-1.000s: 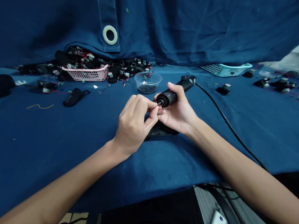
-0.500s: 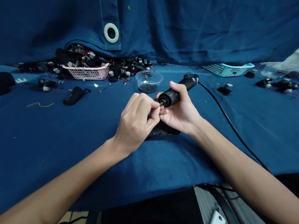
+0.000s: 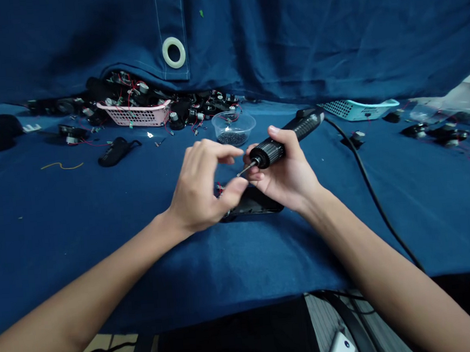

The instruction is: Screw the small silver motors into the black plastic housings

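My right hand is wrapped round a black electric screwdriver, whose thin metal bit points left and down. A black cord trails from its rear end. Beside the bit, my left hand is open, thumb and forefinger apart around the tip; whether a screw sits on the tip is too small to tell. On the blue cloth beneath both hands lies a black plastic housing, partly hidden, with a bit of red wire by its left end. Behind the hands stands a clear plastic bowl holding small dark screws.
A pink basket heaped with wired black parts stands back left, more parts beside it. A black casing lies in front. Back right are a turquoise basket and several dark parts. The cord crosses the cloth at right.
My left thumb and fingers have let go of the screwdriver bit and spread apart, moving slightly left. The bit now shows, and the screwdriver's rear has shifted a little right and up.
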